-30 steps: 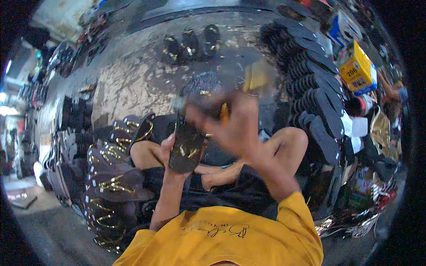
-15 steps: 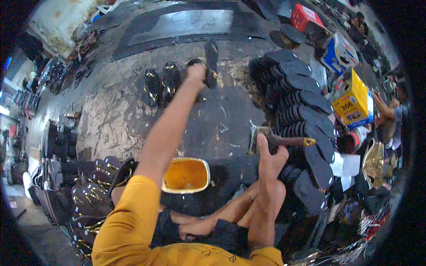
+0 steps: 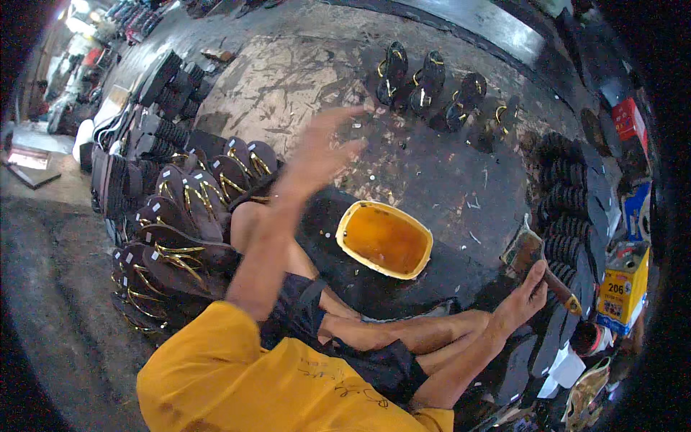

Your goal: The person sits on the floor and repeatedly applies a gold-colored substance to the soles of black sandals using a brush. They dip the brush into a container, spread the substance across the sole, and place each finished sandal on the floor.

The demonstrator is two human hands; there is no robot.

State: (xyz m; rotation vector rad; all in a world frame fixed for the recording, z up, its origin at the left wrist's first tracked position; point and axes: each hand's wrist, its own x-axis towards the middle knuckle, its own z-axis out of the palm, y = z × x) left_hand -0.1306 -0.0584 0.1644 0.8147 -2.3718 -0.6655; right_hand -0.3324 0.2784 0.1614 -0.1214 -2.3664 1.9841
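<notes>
My left hand [image 3: 320, 158] is raised over the near left part of the work surface, smeared by motion, its fingers apart with nothing in them. It is close to a pile of dark sandals [image 3: 194, 194] with gold straps. In my right hand [image 3: 523, 302] is a flat, wide brush [image 3: 561, 288] with a brown, yellow-tipped handle; its bristle end points away from me. Between my hands sits a pale-rimmed tub [image 3: 381, 272] of amber liquid. Farther off, several black sandals with gold straps [image 3: 430, 81] lie in a row.
Stacked dark soles [image 3: 568, 209] line the right side, beside a yellow box [image 3: 622, 288] and a red box [image 3: 629, 119]. More dark stacks [image 3: 162, 137] stand at the left. A stained dark board [image 3: 446, 180] covers the floor before my crossed legs.
The view has swung to the left. My left hand has left the row of sandals and come back toward me, now empty. My right hand still holds the brush.
</notes>
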